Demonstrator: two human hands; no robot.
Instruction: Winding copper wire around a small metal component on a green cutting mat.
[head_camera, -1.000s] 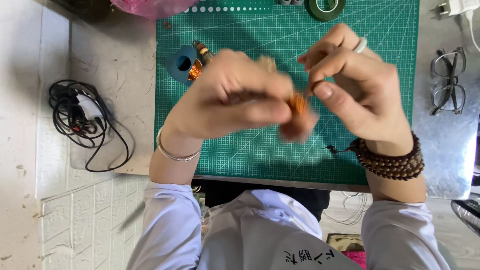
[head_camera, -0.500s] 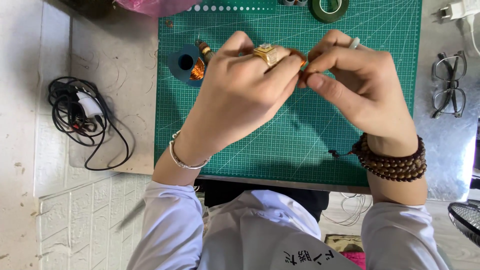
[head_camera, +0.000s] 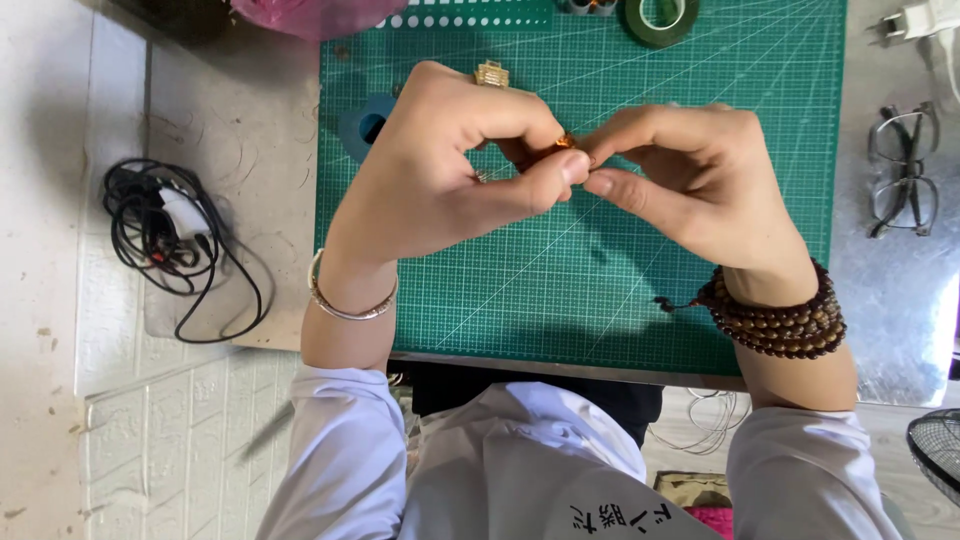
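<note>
Left hand (head_camera: 440, 180) and right hand (head_camera: 690, 180) meet above the green mat (head_camera: 600, 290), fingers of both pinched narrow on a small orange piece (head_camera: 563, 143), held raised between fingertips, probably for fine control; spool (head_camera: 368, 125) lies behind.

We wear a pale lavender-white short-sleeved shirt (head_camera: 520, 470); the sleeves end above the elbows, and a line of dark printed characters runs across the chest near the lower edge of the view. On our left hand (head_camera: 440, 180) a gold-coloured ring (head_camera: 491, 73) with a ridged, blocky top sits on one finger. A thin silver bangle (head_camera: 345, 300) circles the left wrist. Our right hand (head_camera: 700, 185) carries a multi-strand bracelet of dark brown wooden beads (head_camera: 780, 320), wound several times round the wrist, with a short dark tassel end at its inner side.
</note>
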